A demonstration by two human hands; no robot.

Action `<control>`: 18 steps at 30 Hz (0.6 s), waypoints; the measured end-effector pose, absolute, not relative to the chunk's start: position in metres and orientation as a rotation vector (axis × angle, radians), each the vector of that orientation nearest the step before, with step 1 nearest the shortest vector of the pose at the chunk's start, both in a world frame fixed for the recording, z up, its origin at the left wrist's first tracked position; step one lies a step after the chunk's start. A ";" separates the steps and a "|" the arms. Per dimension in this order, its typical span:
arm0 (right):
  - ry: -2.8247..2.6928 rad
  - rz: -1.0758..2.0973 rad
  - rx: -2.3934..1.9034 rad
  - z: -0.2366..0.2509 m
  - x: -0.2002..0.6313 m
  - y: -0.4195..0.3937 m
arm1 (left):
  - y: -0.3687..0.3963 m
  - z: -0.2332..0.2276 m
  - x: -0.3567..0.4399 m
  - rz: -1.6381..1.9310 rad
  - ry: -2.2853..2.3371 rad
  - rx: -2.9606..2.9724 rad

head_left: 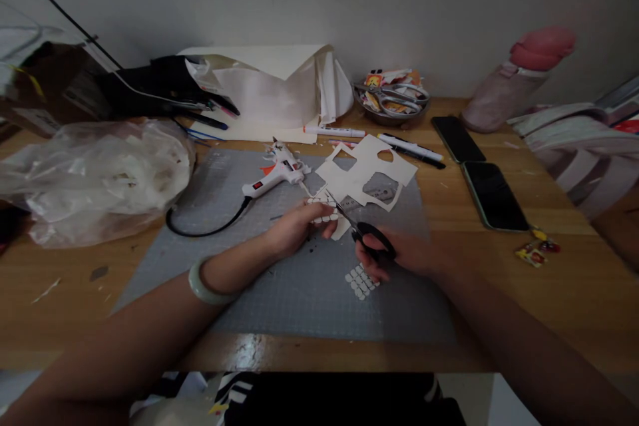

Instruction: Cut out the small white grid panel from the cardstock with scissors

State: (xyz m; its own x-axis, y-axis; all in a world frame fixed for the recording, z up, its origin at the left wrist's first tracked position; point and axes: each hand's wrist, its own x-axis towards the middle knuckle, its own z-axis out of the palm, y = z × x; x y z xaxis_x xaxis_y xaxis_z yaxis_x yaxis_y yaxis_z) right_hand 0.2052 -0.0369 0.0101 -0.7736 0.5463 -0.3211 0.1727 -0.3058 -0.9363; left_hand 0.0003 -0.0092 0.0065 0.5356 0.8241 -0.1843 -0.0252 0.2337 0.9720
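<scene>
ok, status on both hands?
Left hand pinching white sticker strip. Right hand gripping black-handled scissors, blades at strip. Glue gun beside, apart.

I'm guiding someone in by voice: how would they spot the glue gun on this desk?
Start at the grey cutting mat in the middle of the wooden desk. Near its far left part lies the glue gun, beside the white cut-out card. It is the only white tool with a black cord and a red switch.

Left edge: crumpled clear plastic bag (94, 173) on the wooden tabletop (574, 293).
Centre, upper: white glue gun (274, 176), black cord, on grey cutting mat (200, 226).
Top centre: metal bowl (392, 103) with silver scissors; markers (412, 148) below.
Right: two dark phones (494, 194), lying just beside each other.
Upper right: pink bottle (519, 76).
</scene>
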 end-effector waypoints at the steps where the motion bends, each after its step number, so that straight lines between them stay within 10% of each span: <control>1: -1.671 2.173 -0.909 0.010 0.205 -0.037 | -0.009 0.006 0.001 0.687 0.834 1.189; 18: -1.575 2.258 -1.026 0.014 0.203 -0.038 | -0.010 0.000 0.002 0.583 0.751 1.263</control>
State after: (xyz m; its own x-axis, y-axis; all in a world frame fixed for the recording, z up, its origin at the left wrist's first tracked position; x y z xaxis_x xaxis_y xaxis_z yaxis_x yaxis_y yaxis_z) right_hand 0.2026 -0.0382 0.0139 -0.7378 0.5263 -0.4227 0.2149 -0.4104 -0.8862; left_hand 0.0017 -0.0095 0.0004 0.6347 0.7520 -0.1779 0.0151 0.2181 0.9758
